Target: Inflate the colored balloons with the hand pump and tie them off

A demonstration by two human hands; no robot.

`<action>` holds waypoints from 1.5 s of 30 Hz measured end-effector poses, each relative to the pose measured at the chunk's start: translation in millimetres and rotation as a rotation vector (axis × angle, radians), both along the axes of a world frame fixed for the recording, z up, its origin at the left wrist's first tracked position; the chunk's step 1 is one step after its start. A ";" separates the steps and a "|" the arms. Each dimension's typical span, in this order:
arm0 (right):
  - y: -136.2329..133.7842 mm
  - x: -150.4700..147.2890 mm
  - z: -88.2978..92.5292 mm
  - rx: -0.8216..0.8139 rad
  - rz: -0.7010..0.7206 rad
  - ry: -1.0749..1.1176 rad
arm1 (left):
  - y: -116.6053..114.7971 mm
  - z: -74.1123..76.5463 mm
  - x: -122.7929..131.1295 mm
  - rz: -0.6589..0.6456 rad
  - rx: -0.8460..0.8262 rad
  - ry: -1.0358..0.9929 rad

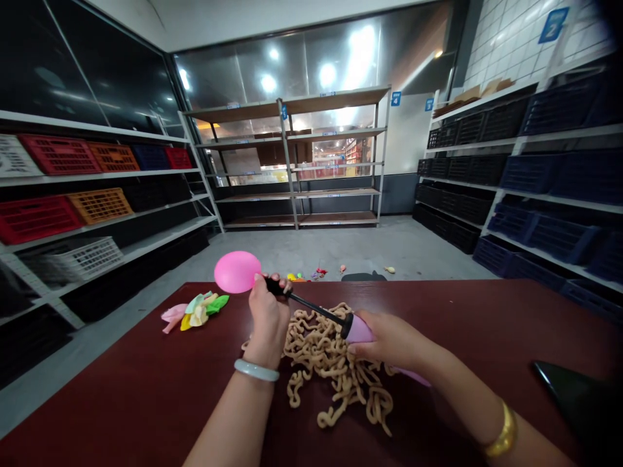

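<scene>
My left hand (pixel 267 314) is closed around the black end of a balloon pump (pixel 318 307), its fingers at the neck of an inflated pink balloon (pixel 237 272). The balloon stands out to the left of the fingers. My right hand (pixel 384 340) grips the pump's pinkish-purple part at the other end, and a thin black rod runs between the two hands. Beneath the pump lies a heap of tan, curly strands (pixel 321 344); I cannot tell what they are made of. Left of my left hand, several limp balloons (pixel 197 311) in pink, yellow, green and cream lie together.
The dark red table (pixel 160 402) spans the front. A dark flat object (pixel 569 389) lies at its right. Small colourful pieces (pixel 318 272) are on the floor beyond. Shelves with crates (pixel 36 217) line the left, more crates (pixel 525 175) the right, and a metal rack (pixel 294 175) the back.
</scene>
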State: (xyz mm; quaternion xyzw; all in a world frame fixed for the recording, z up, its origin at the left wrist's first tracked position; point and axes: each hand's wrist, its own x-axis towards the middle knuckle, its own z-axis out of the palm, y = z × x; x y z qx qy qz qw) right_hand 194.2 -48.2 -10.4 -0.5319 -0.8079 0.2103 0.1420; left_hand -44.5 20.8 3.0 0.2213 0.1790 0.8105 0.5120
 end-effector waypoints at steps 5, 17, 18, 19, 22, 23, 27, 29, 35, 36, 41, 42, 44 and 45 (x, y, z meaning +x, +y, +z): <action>2.0 5.4 1.0 0.057 -0.002 -0.097 | -7.4 -8.4 23.3 -0.026 0.026 0.021; -6.2 -8.7 4.3 0.085 -0.054 -0.026 | -55.0 -22.1 101.5 -0.162 -0.081 0.059; -7.2 -10.6 4.0 0.092 -0.060 -0.022 | -54.0 -19.6 98.5 -0.161 -0.078 0.060; -7.8 -12.1 3.5 0.100 -0.067 -0.019 | -51.1 -17.3 93.8 -0.156 -0.071 0.060; -8.3 -13.7 1.9 0.109 -0.077 -0.035 | -34.3 -12.2 70.3 -0.108 -0.038 0.061; -8.0 -13.3 1.6 0.105 -0.074 -0.050 | -27.1 -11.0 59.6 -0.084 -0.025 0.060; -7.1 -12.0 0.8 0.090 -0.068 -0.128 | -1.7 -6.7 14.5 0.068 -0.023 0.033; -7.0 -12.1 0.0 0.106 -0.058 -0.151 | 5.0 -5.0 -0.5 0.114 -0.027 0.020; -0.9 -3.9 -1.2 0.185 -0.120 -0.285 | 1.6 -9.5 12.7 0.080 0.000 0.032; 0.4 -1.7 -0.9 0.200 -0.128 -0.298 | -1.8 -11.3 21.3 0.064 0.000 0.033; 0.2 1.3 1.3 0.278 -0.136 -0.273 | -29.5 -23.2 71.9 -0.072 -0.012 0.052; -1.2 -0.2 1.8 0.288 -0.140 -0.263 | -35.8 -25.8 81.0 -0.107 -0.033 0.053; -4.1 -4.7 2.6 0.292 -0.151 -0.245 | -46.5 -29.4 94.8 -0.164 -0.059 0.061; -5.4 -7.4 3.0 0.288 -0.156 -0.235 | -50.4 -30.1 99.0 -0.180 -0.063 0.068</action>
